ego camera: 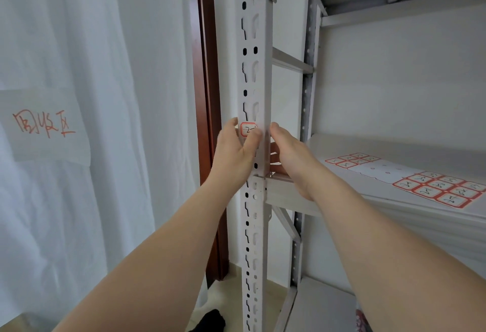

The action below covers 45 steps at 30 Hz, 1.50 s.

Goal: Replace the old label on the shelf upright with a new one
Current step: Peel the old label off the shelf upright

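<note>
I see a white slotted steel shelf upright [253,100] running top to bottom through the middle of the head view, with both bare forearms reaching up to it. A small red-bordered label [248,129] with handwritten black marks sits on the front face of the upright, just above where a shelf [368,147] joins it. My left hand [236,151] cups the upright from its left side, and its thumb lies on the label's lower right corner. I cannot tell whether this label is the old one coming off or the new one being pressed on, nor whether that grip pinches an edge or only presses flat. My right hand [292,158] wraps the upright's right edge, fingers curled behind the steel, holding the post and nothing else.

On the shelf to the right lie sheets of spare labels [439,187], well apart from the hands.

To do this step well, I judge the right hand should brace the post while the left thumb works slowly from one corner, keeping the label flat and clear of the slots.
</note>
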Motion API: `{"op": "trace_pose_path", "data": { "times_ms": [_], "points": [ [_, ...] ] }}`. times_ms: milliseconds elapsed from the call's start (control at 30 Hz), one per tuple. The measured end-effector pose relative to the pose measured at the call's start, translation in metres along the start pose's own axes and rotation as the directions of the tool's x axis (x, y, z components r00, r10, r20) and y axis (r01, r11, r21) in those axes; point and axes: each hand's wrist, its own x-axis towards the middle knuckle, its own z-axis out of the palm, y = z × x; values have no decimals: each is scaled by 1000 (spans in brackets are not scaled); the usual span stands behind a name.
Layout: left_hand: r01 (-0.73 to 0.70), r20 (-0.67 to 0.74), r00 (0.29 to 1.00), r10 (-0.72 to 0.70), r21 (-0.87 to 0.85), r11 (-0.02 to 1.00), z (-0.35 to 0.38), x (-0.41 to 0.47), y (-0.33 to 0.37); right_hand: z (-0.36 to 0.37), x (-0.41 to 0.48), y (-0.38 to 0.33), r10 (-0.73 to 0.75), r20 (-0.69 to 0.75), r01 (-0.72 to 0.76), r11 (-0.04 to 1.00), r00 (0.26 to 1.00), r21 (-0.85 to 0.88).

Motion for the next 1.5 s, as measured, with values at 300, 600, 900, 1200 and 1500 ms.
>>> {"op": "trace_pose_path", "data": {
  "times_ms": [300,600,900,1200,1500],
  "points": [
    [-84,-115,972,204,642,762,3,-20,44,0,1,1,3,20,-4,1000,1000,13],
    [55,-188,979,83,628,776,13,-12,44,-4,3,2,0,55,-1,1000,998,20],
    [-34,-169,967,190,655,755,9,-7,43,-3,4,3,-5,40,4,1000,999,27],
    [-121,-190,959,210,397,910,4,-5,30,-2,6,3,33,23,-34,999,999,21],
    [-111,-195,972,132,117,987,-1,-10,25,-2,5,3,19,24,-20,1000,1000,8]
  ]
}}
